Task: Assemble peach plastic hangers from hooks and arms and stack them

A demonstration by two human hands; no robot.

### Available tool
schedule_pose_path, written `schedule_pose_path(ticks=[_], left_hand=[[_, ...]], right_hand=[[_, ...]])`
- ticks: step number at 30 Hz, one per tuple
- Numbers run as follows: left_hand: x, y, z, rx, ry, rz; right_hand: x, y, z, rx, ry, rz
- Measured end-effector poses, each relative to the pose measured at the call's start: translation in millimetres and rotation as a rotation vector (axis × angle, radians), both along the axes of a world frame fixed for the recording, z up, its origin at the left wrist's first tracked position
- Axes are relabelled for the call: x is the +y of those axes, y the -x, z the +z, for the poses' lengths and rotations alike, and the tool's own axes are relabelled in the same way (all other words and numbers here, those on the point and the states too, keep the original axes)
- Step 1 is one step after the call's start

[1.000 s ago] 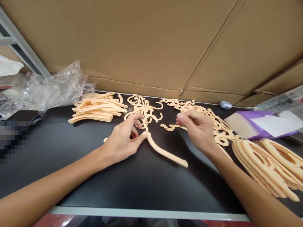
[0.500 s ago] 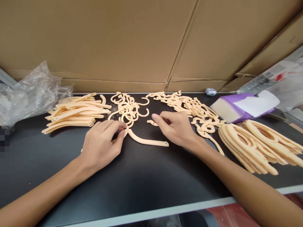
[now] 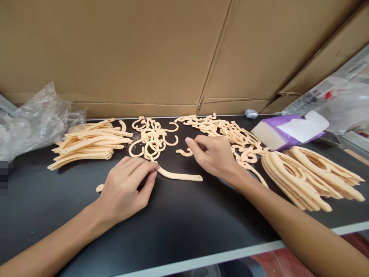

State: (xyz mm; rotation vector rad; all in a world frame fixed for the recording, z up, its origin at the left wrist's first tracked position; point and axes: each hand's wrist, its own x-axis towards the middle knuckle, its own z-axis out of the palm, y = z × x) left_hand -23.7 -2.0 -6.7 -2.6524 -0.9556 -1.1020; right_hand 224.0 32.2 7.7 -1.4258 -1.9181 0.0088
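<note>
The left hand (image 3: pixel 129 188) has thumb and forefinger pinched at the joint of a pale hanger piece (image 3: pixel 181 177), which lies on the black table (image 3: pixel 173 231) in front of the heaps. One curved arm of the piece runs rightward from the fingertips, and a rounded end shows beyond the far side of the hand. The right hand (image 3: pixel 215 157) is raised to the right of the piece, apart from it, with fingers folded and thumb forward; its inner side is hidden, so it cannot be told whether anything is held. A small wavy part (image 3: pixel 184 153) lies just beside its thumb.

Containers: a purple packet (image 3: pixel 279 121) at the right shows a pale block at its left end and carries a white sheet (image 3: pixel 305 127) on top. A crumpled clear plastic bag (image 3: pixel 40 127) stands at the left, near a pile of curved strips (image 3: pixel 89 140); these lie loose on the table. Loose hooks (image 3: pixel 152 134) are heaped at the centre, with further small parts (image 3: pixel 230 132) spread to their right. Looped frames (image 3: pixel 291 177) lean stacked in front of the packet. Brown cardboard (image 3: pixel 129 54) stands behind.
</note>
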Motion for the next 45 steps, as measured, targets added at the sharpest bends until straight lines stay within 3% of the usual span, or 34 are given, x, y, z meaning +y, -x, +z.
schedule_pose_path(ticks=[10,14,19,23,30,41,45], left_hand=[[0.6,-1.3,-1.7,-0.017,0.016,0.008],[-1.3,-3.9,-1.5,-0.022,0.027,0.006],[-17.0,-20.2,-1.6,0.074,0.157,-0.045],[-23.9,-25.0,-4.8,0.199,0.279,-0.133],[-23.1,-20.1,-6.9,0.133,0.223,-0.075],[-12.7,-8.1,-4.8,0.155,0.008,0.108],[-9.3,-5.8,-4.6,0.166,0.008,0.122]], right_hand=[[5.3,-8.0,-3.3,-0.012,-0.061,-0.032],[5.0,-8.0,-3.8,-0.024,-0.011,-0.054],[9.8,-12.7,-1.8,-0.011,0.2,0.14],[15.8,-20.8,-4.5,-0.113,0.243,0.231],[17.6,-23.7,-11.8,-0.098,0.296,0.312],[6.7,-12.7,-0.9,-0.053,0.266,0.468],[-2.3,-5.4,1.1,0.058,0.345,0.467]])
